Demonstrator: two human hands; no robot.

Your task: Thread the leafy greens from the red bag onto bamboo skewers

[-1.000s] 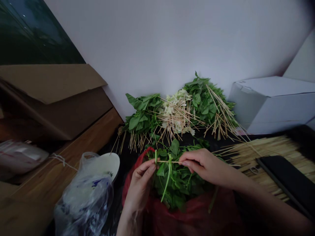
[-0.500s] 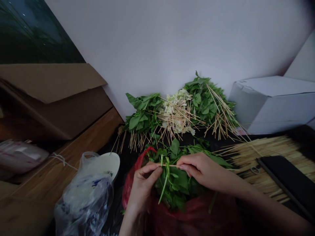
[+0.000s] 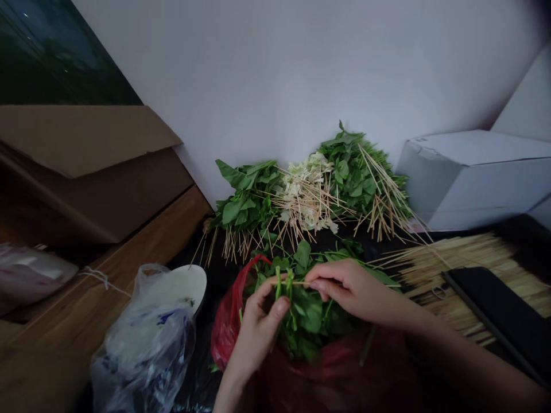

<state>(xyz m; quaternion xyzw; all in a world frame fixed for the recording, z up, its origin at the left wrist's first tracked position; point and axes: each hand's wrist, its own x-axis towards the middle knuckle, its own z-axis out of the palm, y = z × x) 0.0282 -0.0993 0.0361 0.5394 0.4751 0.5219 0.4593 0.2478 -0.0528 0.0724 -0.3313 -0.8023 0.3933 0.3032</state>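
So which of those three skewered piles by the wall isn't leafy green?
The middle pile: its skewers carry pale, whitish pieces, while the left pile and the right pile hold dark green leaves.

Our left hand (image 3: 258, 324) has slid along the skewer (image 3: 301, 283) toward our right hand (image 3: 350, 289), which pinches the stick. The bare stretch between the two hands is shorter than a second ago. The green stem (image 3: 284, 282) that hung long and loose below the skewer is now gathered into short folds on it. Our left thumb and forefinger are pinched around those folds. Our right hand has shifted a little toward the bench's left edge.
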